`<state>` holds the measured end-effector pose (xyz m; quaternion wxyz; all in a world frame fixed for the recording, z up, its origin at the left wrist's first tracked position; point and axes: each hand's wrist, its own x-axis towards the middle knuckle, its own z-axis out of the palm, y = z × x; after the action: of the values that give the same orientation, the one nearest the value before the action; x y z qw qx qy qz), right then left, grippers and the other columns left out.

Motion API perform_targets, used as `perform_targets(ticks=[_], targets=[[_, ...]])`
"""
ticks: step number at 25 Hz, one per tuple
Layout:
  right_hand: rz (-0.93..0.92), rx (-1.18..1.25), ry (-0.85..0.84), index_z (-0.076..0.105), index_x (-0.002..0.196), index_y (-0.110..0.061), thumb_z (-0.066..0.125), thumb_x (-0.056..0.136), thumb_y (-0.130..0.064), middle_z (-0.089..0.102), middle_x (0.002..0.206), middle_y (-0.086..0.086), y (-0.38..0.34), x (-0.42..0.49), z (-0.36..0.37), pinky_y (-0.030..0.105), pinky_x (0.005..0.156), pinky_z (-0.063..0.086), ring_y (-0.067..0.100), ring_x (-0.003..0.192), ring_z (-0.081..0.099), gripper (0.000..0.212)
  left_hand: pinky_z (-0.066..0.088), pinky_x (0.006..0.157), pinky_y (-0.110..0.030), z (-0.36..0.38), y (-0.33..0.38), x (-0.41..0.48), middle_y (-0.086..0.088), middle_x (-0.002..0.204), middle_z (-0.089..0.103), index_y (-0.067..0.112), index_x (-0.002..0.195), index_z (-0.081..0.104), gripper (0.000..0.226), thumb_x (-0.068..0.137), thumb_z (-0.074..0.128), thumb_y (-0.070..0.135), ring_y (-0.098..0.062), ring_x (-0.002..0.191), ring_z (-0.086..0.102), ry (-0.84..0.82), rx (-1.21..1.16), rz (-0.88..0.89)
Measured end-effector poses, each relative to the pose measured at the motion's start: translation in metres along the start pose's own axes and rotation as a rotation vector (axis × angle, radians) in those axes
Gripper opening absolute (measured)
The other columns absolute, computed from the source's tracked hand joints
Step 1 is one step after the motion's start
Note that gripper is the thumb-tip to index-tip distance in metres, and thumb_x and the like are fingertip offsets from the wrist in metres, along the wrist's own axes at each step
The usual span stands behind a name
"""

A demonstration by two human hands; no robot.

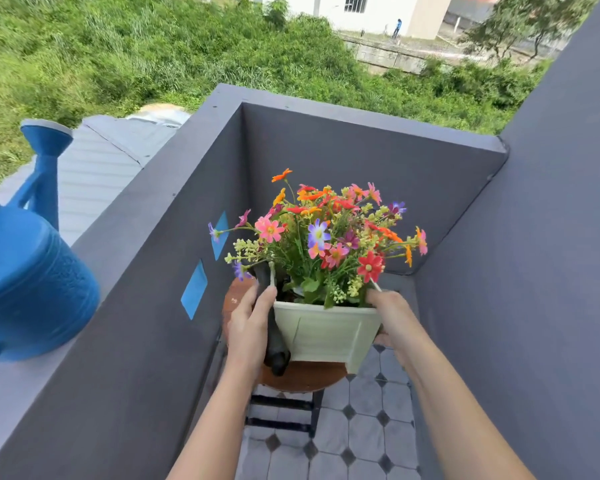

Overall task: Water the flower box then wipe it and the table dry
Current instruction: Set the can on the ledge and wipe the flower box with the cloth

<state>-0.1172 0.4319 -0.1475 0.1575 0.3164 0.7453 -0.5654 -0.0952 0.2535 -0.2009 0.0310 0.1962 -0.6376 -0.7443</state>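
Note:
A pale green flower box (326, 332) full of colourful flowers (326, 233) is held over a small round brown table (302, 377) in the balcony corner. My left hand (248, 323) grips its left side, pressing a dark cloth (274, 337) against the box wall. On the right side, my right hand (394, 320) grips the box near its rim. Whether the box rests on the table or hangs just above it I cannot tell. A blue watering can (28, 278) stands on the parapet ledge at the far left, spout pointing up and away.
Grey parapet walls (361, 150) close in the corner on the left, back and right. Two blue tape patches (194, 289) mark the left wall. The floor (364, 434) is tiled grey with dark diamonds. The table has black legs (284, 410). Beyond the ledge lie a roof and a grassy slope.

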Motion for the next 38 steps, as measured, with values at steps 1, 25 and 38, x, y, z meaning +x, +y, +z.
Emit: perform_targets(ticks=[1, 25, 38], targets=[[-0.031, 0.058, 0.078, 0.056, 0.102, -0.012, 0.059, 0.07, -0.044, 0.06, 0.088, 0.006, 0.007, -0.004, 0.006, 0.034, 0.067, 0.043, 0.026, 0.08, 0.059, 0.045, 0.025, 0.111, -0.028, 0.001, 0.0, -0.003, 0.009, 0.14, 0.042, 0.013, 0.14, 0.043, 0.052, 0.092, 0.054, 0.029, -0.002, 0.124, 0.036, 0.011, -0.017, -0.018], [0.109, 0.3, 0.115, 0.038, 0.105, -0.016, 0.045, 0.074, -0.012, 0.04, 0.082, 0.007, -0.004, 0.023, 0.035, 0.036, 0.059, 0.04, 0.025, 0.073, 0.044, 0.032, 0.019, 0.103, -0.015, 0.02, 0.008, -0.002, 0.002, 0.15, 0.036, 0.025, 0.143, 0.037, 0.044, 0.099, 0.037, 0.029, -0.012, 0.141, 0.025, 0.168, 0.362, 0.238], [0.135, 0.342, 0.095, 0.048, 0.095, -0.016, 0.041, 0.091, -0.02, 0.043, 0.086, 0.007, -0.002, 0.036, 0.02, 0.041, 0.066, 0.044, 0.026, 0.074, 0.046, 0.009, 0.02, 0.105, -0.015, 0.028, -0.018, 0.013, -0.004, 0.15, 0.037, 0.027, 0.142, 0.036, 0.043, 0.1, 0.037, 0.027, -0.012, 0.141, 0.024, 0.205, 0.437, 0.297]])
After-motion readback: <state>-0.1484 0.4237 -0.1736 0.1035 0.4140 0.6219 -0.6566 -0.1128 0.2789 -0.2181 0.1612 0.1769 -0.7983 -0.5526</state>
